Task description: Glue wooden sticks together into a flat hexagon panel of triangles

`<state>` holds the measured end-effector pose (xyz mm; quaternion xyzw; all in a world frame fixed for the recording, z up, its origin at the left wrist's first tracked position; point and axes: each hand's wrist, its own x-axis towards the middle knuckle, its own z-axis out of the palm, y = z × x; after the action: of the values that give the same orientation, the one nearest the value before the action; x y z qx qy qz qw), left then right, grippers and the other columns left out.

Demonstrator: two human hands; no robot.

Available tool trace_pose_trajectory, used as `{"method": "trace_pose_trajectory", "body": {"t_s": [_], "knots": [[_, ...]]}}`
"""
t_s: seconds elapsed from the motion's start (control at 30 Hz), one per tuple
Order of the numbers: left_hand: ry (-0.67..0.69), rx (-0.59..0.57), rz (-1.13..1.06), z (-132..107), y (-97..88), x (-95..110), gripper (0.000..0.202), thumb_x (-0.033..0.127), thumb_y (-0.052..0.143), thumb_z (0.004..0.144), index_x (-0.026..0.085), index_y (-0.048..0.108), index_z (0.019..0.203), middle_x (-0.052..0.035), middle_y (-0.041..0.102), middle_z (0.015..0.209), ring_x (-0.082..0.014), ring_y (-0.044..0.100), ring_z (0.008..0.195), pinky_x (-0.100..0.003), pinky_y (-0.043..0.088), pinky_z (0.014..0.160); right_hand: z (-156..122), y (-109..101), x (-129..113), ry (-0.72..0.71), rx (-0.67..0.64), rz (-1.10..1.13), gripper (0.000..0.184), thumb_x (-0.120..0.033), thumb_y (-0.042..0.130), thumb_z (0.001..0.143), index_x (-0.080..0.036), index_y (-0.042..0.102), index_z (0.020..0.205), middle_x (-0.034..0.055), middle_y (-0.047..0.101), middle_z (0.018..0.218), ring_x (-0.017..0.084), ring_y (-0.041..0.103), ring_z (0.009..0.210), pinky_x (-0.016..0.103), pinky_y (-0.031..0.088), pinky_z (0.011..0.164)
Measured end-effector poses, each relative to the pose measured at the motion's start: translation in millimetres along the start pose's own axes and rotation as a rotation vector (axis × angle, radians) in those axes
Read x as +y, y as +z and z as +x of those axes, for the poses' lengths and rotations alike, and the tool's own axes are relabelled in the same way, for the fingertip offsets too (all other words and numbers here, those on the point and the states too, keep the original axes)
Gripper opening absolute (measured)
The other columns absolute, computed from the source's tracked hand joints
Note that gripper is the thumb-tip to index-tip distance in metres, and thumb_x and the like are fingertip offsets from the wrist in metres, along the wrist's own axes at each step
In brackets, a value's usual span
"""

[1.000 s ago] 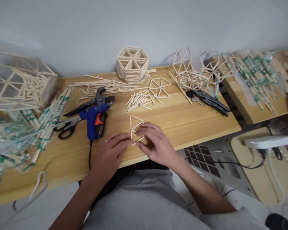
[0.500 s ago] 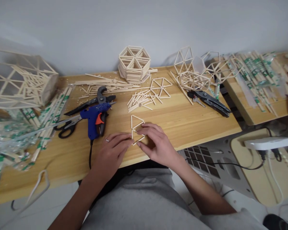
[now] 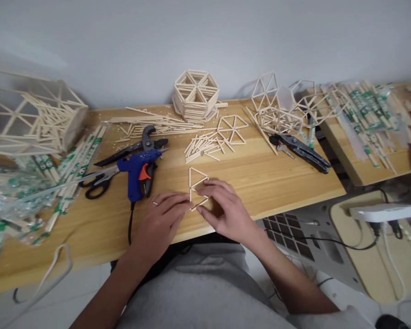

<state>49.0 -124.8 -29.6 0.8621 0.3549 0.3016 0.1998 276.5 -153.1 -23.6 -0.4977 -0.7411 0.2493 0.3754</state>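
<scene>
Step in hand: apparently aligning the stick lattice (image 3: pixel 192 188) on the table (image 3: pixel 260 183), just below picture centre. Left hand (image 3: pixel 160 217): fingers together at its lower left. Right hand (image 3: pixel 228 210): fingers part-open, straddling its right corner. Grip: cannot be determined. Next move likely requires steady joints.

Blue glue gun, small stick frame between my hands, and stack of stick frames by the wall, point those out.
Blue glue gun (image 3: pixel 134 177): head view, on its handle.
Small stick frame (image 3: pixel 191 188): head view, on a joint along its left side.
Stack of stick frames (image 3: pixel 196 109): head view, on its front side.
</scene>
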Motion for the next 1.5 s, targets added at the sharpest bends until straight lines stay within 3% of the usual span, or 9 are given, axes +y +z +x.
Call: {"method": "trace_pose_trajectory", "body": {"t_s": [0.4,0.57,0.77,0.93,1.07,1.2,1.3,1.4,1.5], "knots": [[0.022,-0.001,0.033,-1,0.7,-2,0.019,0.013,0.058,0.103,0.023,0.073,0.111,-0.0027,0.079,0.118,-0.0196,0.071,0.113,-0.036,0.051,0.101,0,1,0,-0.003,-0.004,0.008,0.034,-0.018,0.073,0.094,-0.026,0.061,0.125,0.0074,0.073,0.122,0.028,0.060,0.131,0.049,0.049,0.111],[-0.011,-0.025,0.007,1,-11.1,12,0.023,0.010,0.053,0.103,0.022,0.067,0.117,-0.0039,0.078,0.122,-0.0185,0.069,0.119,-0.035,0.049,0.108,1,-2,-4,-0.017,0.024,0.057,0.037,-0.018,0.068,0.097,-0.025,0.059,0.132,0.0110,0.068,0.133,0.028,0.061,0.131,0.050,0.048,0.114],[-0.178,0.061,-0.017,-4,-40.0,30,0.019,0.015,0.044,0.101,0.021,0.061,0.098,-0.0031,0.075,0.098,-0.0167,0.071,0.093,-0.028,0.052,0.084,0,-4,-2,0.110,0.187,0.166,0.030,-0.019,0.070,0.096,-0.026,0.066,0.125,0.0103,0.068,0.131,0.027,0.064,0.123,0.044,0.052,0.104],[-0.450,0.123,0.132,-13,-59.6,5,0.032,0.031,0.044,0.103,0.023,0.065,0.081,0.0021,0.068,0.069,-0.0158,0.062,0.061,-0.030,0.044,0.062,-1,4,14,0.305,0.367,0.380,0.006,-0.025,0.072,0.095,-0.024,0.071,0.101,0.0042,0.070,0.095,0.019,0.066,0.084,0.032,0.053,0.077],[-0.730,0.281,0.293,-7,-68.4,-22,0.041,0.053,0.050,0.099,0.024,0.067,0.076,-0.0010,0.068,0.067,-0.0214,0.065,0.067,-0.033,0.042,0.065,7,3,21,0.355,0.367,0.431,0.008,-0.030,0.073,0.093,-0.022,0.070,0.093,0.0036,0.070,0.089,0.018,0.065,0.079,0.031,0.053,0.072],[-0.797,0.225,0.232,8,-66.2,-38,0.045,0.065,0.057,0.091,0.022,0.071,0.095,-0.0056,0.075,0.088,-0.0257,0.068,0.079,-0.036,0.049,0.076,28,-9,29,0.277,0.315,0.177,0.011,-0.033,0.069,0.097,-0.022,0.071,0.100,0.0057,0.072,0.093,0.021,0.066,0.080,0.034,0.053,0.073],[-0.752,0.143,0.245,18,-60.2,-44,0.053,0.071,0.055,0.086,0.020,0.070,0.094,-0.0124,0.075,0.104,-0.0329,0.069,0.097,-0.043,0.051,0.088,47,-16,39,0.185,0.272,-0.117,0.012,-0.027,0.064,0.099,-0.020,0.070,0.107,0.0091,0.071,0.099,0.025,0.067,0.087,0.040,0.055,0.082],[-0.817,0.117,0.166,24,-58.0,-46,0.053,0.072,0.058,0.082,0.021,0.067,0.088,-0.0124,0.075,0.099,-0.0347,0.069,0.096,-0.046,0.052,0.088,59,-14,50,0.141,0.232,-0.272,0.013,-0.020,0.058,0.100,-0.018,0.068,0.108,0.0127,0.071,0.101,0.030,0.065,0.095,0.045,0.055,0.089],[-0.892,0.195,-0.088,23,-61.5,-46,0.050,0.067,0.066,0.076,0.021,0.067,0.095,-0.0084,0.076,0.093,-0.0301,0.071,0.085,-0.043,0.055,0.080,60,-8,57,0.132,0.172,-0.387,0.019,-0.017,0.050,0.103,-0.017,0.067,0.110,0.0149,0.070,0.103,0.032,0.062,0.099,0.049,0.055,0.092]]}}
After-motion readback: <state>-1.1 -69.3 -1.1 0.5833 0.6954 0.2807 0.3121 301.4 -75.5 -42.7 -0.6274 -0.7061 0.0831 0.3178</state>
